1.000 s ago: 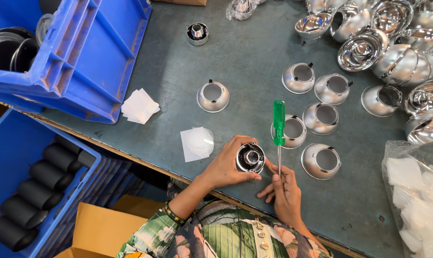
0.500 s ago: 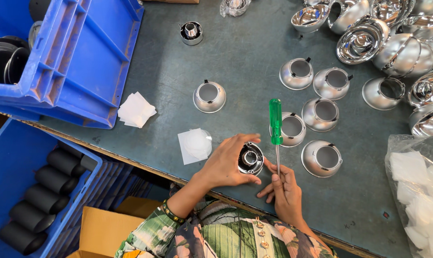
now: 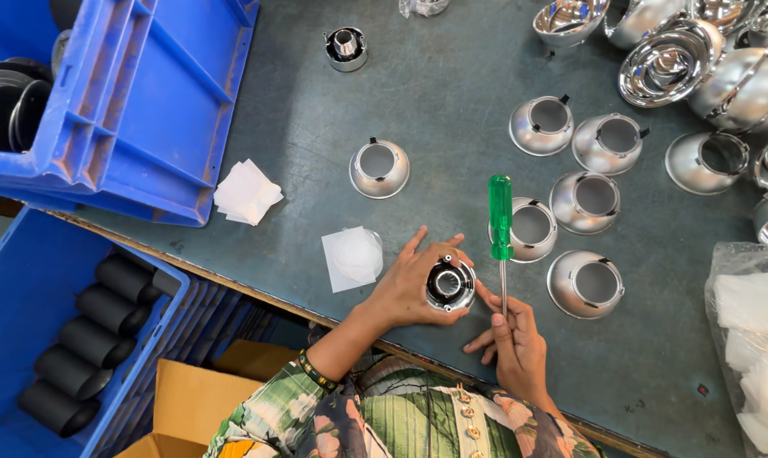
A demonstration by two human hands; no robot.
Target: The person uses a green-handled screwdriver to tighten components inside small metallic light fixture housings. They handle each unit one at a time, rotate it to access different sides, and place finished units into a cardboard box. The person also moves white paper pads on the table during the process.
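My left hand (image 3: 405, 284) grips a small round black-and-silver fitting (image 3: 449, 285) with screws on its rim, held just above the grey-green table (image 3: 452, 110) near its front edge. My right hand (image 3: 513, 343) pinches the metal shaft of a green-handled screwdriver (image 3: 501, 218), which stands with its handle pointing away from me, right beside the fitting. Two fingers of the right hand rest on the table.
Several silver cone reflectors (image 3: 583, 284) stand to the right, and one (image 3: 379, 167) is further left. Shiny chrome bowls (image 3: 668, 64) pile at the far right. White paper squares (image 3: 352, 257), a blue crate (image 3: 138, 102), a bag of white pieces (image 3: 757, 348) and black tubes (image 3: 87, 339) surround me.
The hands have hardly moved; the fitting stays in my left hand and the screwdriver stays upright in my right. The view has shifted slightly.
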